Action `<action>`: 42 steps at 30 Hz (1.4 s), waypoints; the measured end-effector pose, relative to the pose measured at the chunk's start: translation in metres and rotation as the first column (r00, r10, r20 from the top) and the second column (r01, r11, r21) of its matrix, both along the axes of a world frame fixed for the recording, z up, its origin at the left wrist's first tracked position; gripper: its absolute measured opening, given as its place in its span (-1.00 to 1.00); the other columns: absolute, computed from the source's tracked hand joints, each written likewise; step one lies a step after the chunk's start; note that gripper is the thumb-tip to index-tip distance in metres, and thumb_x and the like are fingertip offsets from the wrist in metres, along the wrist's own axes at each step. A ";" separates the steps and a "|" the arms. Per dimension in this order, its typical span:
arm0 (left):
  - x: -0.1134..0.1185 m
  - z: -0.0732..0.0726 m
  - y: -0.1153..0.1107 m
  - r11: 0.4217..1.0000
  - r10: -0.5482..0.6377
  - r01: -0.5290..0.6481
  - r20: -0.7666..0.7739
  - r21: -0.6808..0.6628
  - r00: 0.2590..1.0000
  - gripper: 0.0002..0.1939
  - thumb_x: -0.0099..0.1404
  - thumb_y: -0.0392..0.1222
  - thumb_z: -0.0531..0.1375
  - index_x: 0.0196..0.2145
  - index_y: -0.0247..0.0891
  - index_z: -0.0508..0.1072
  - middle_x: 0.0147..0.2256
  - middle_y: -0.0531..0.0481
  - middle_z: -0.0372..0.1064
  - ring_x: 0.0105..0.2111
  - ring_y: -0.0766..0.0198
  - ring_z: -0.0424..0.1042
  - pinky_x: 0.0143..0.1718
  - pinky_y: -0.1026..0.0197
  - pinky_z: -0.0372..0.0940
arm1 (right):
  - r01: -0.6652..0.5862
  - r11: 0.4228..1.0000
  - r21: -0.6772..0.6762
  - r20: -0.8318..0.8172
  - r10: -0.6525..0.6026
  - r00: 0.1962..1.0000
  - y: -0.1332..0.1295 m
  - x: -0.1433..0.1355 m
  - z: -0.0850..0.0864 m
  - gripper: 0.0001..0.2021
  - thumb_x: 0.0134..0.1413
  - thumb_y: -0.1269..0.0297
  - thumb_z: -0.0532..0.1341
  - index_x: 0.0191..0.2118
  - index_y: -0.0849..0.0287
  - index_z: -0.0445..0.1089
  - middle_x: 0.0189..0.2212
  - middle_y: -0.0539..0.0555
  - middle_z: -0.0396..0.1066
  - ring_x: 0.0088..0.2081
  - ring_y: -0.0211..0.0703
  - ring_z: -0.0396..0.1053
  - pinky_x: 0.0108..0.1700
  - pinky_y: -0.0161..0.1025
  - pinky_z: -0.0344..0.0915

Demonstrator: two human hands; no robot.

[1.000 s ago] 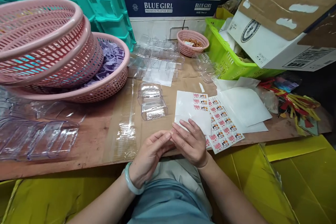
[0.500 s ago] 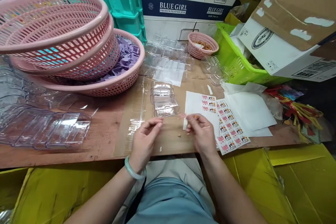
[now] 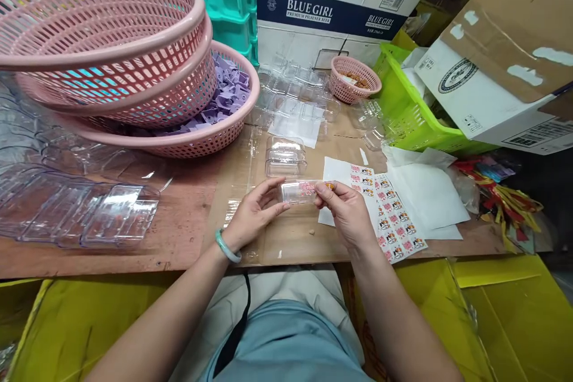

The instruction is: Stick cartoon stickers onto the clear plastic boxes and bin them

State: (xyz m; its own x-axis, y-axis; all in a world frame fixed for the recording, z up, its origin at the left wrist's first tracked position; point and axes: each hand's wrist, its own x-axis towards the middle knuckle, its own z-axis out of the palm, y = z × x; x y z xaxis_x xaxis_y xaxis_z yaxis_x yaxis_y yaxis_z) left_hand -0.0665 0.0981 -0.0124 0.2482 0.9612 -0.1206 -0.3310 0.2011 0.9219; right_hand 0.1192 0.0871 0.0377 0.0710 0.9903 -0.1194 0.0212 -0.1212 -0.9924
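Note:
Between my hands, above the cardboard, is a small clear plastic cover point(image 3: 293, 193) bearing a sticker point(image 3: 308, 188) with pink print and an orange figure. My left hand point(image 3: 255, 212), a pale green bangle on its wrist, grips the cover's left end between thumb and fingers. At the right end my right hand point(image 3: 347, 212) pinches the sticker against the cover, its thumb on top. Just beyond, more clear covers point(image 3: 285, 155) lie overlapping. Right of my hands are a partly used sticker sheet point(image 3: 344, 170) and a fuller sticker sheet point(image 3: 396, 221) with cat prints.
Stacked pink baskets point(image 3: 134, 59) rise at the left, above purple pieces point(image 3: 230, 86). More clear covers point(image 3: 89, 209) lie below them. A small pink basket point(image 3: 353, 80), a green crate point(image 3: 412, 104) and a white carton point(image 3: 487, 83) stand behind. White sheets point(image 3: 430, 191) lie at the right.
My hands were apart, a small white piece in the right one. Now both hold a clear cover with a sticker on it, and the row of covers ahead is shorter. The view has shifted slightly.

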 end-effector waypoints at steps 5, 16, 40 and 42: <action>-0.005 0.003 -0.002 0.999 -0.031 0.031 -0.004 0.011 1.000 -0.46 -0.03 -0.34 0.39 -0.03 -0.18 0.50 0.09 -0.10 0.36 0.06 0.05 0.37 0.19 -0.05 0.20 | -0.035 0.999 0.042 0.196 0.026 0.980 -0.006 0.002 0.003 -0.79 0.01 0.08 0.32 -0.46 0.11 0.51 -0.46 -0.01 0.38 -0.33 -0.19 0.33 -0.18 -0.22 0.29; -0.008 0.001 0.000 0.999 -0.040 0.040 -0.015 0.014 0.999 -0.48 -0.05 -0.33 0.40 -0.07 -0.17 0.53 0.06 -0.11 0.38 0.08 0.03 0.36 0.17 -0.06 0.22 | -0.112 0.990 0.087 0.260 0.086 0.962 -0.006 0.008 -0.016 -0.84 0.04 0.10 0.31 -0.35 0.05 0.57 0.28 0.06 0.13 0.30 0.10 0.06 0.29 0.07 0.01; -0.011 -0.006 0.002 0.987 -0.066 0.080 -0.098 0.138 0.993 -0.49 0.05 -0.21 0.37 0.01 -0.14 0.48 0.10 -0.11 0.33 0.02 0.08 0.41 0.12 -0.01 0.32 | -0.149 0.988 0.041 0.181 0.140 0.974 0.002 0.003 -0.019 -0.88 0.02 0.16 0.34 -0.34 0.04 0.58 0.24 0.05 0.22 0.29 0.03 0.09 0.29 -0.02 0.04; -0.011 -0.007 0.003 0.984 -0.085 0.102 -0.114 0.148 0.990 -0.47 0.06 -0.20 0.37 0.03 -0.15 0.46 0.11 -0.09 0.31 0.04 0.09 0.40 0.13 -0.01 0.31 | -0.152 0.988 0.028 0.184 0.144 0.972 0.003 0.002 -0.017 -0.88 0.02 0.16 0.33 -0.35 0.06 0.57 0.23 0.06 0.22 0.29 0.02 0.09 0.28 -0.05 0.05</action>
